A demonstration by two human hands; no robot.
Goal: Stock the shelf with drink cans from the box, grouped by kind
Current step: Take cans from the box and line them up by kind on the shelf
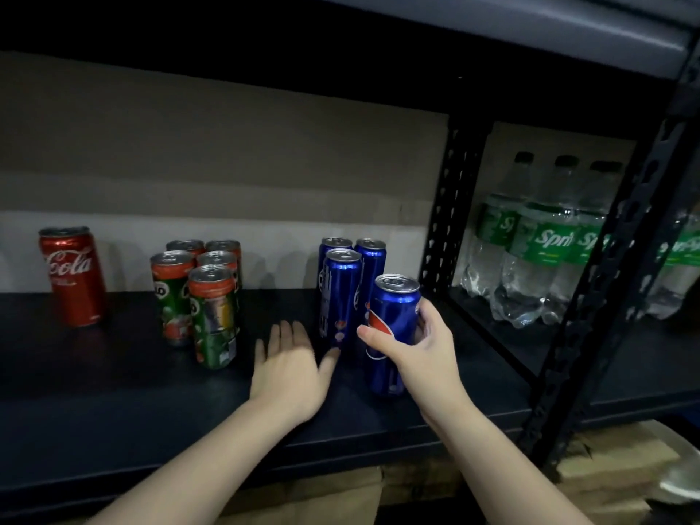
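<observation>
On the dark shelf board point(113, 380) stand three groups of cans. A single red cola can point(72, 276) is at the far left. Several green Milo cans point(206, 293) cluster in the middle. Three tall blue Pepsi cans point(342, 286) stand to the right of them. My right hand point(416, 346) grips a fourth blue Pepsi can point(394, 327), upright, just in front and right of that blue group. My left hand point(293, 365) lies flat and open on the shelf, its thumb touching the base of the front blue can. The box is not in view.
A black perforated upright point(443, 221) divides the shelf; right of it stand several clear Sprite bottles point(545, 240). Another upright point(606, 297) rises at the front right. Cardboard point(341, 490) shows below the shelf. An upper shelf board point(454, 32) hangs overhead.
</observation>
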